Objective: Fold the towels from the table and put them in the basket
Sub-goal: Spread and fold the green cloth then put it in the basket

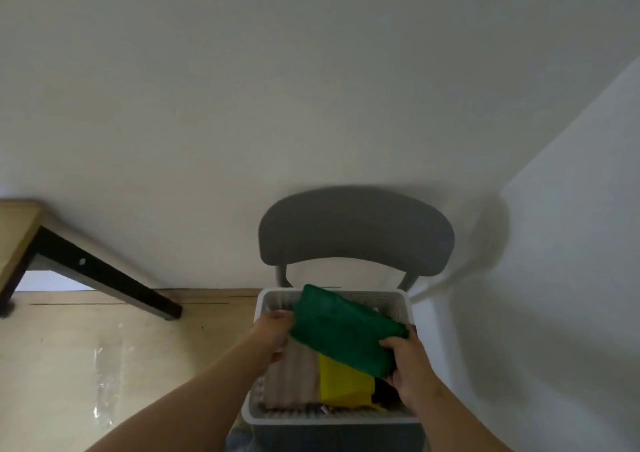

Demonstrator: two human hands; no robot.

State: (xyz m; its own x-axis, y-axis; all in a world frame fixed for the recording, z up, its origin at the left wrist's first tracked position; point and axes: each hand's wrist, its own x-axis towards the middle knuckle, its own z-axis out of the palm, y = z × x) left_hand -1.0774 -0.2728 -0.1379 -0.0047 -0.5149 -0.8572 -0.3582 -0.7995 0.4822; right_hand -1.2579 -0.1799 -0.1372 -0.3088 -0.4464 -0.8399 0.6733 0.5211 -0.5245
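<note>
Now placing: both hands, left [273, 327] at 9, right [408, 361] at 4, fingers pinching folded green towel [343, 330] over basket [332, 418]. Next: lower, release onto yellow towel [343, 382].

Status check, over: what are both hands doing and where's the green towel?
Left hand and right hand both gripping folded green towel. Towel over the basket, above a yellow towel. Nothing in the way.

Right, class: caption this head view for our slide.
Both hands lower a folded green towel into the white basket.
</note>
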